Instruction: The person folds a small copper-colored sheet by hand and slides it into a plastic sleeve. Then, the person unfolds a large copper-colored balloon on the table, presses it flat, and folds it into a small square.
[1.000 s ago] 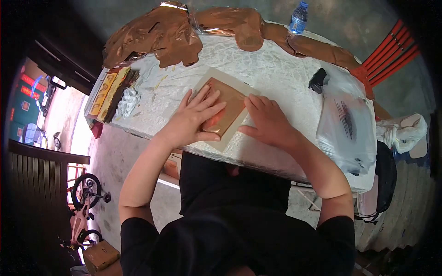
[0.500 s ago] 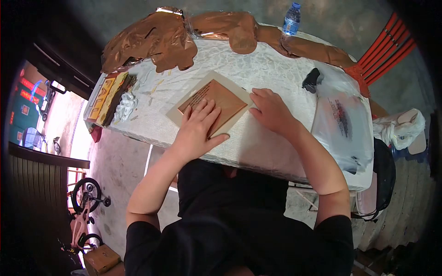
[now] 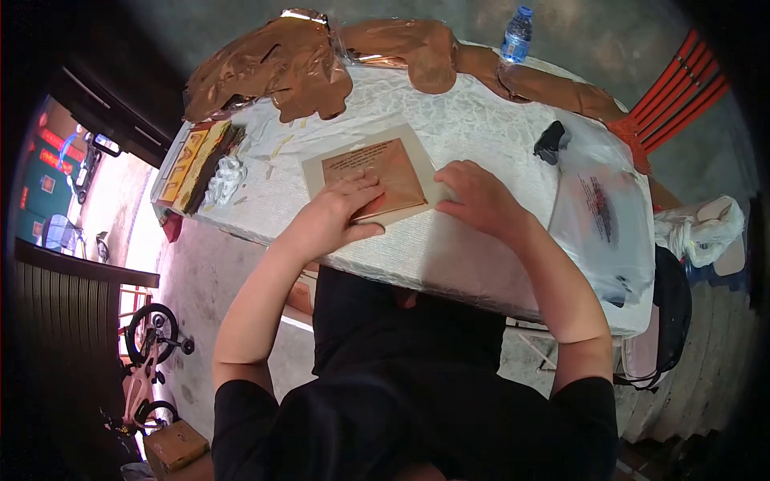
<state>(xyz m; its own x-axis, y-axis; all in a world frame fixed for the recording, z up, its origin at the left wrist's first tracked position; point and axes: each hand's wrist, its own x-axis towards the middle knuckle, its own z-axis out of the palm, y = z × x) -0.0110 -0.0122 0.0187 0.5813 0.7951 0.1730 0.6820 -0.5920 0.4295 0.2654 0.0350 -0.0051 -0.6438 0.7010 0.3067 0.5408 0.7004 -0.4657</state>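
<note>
A flat square copper-brown packet with printed lines along its far side lies on a larger pale grey-beige sheet on the table. My left hand rests on the packet's near left part, fingers stretched out and thumb apart, covering that corner. At the sheet's right edge, my right hand has its fingers curled and thumb drawn in, closed around the edge. The exact grip there is partly hidden by the fingers.
Crumpled brown foil sheets line the table's far side, near a water bottle. Yellow-and-brown stacked packs and crumpled white material sit at left. A clear plastic bag and a black item lie at right.
The packet and the sheet have turned together on the table, so the printed side now faces the far edge. My left hand has shifted slightly left with them; the right stays near the right edge.
</note>
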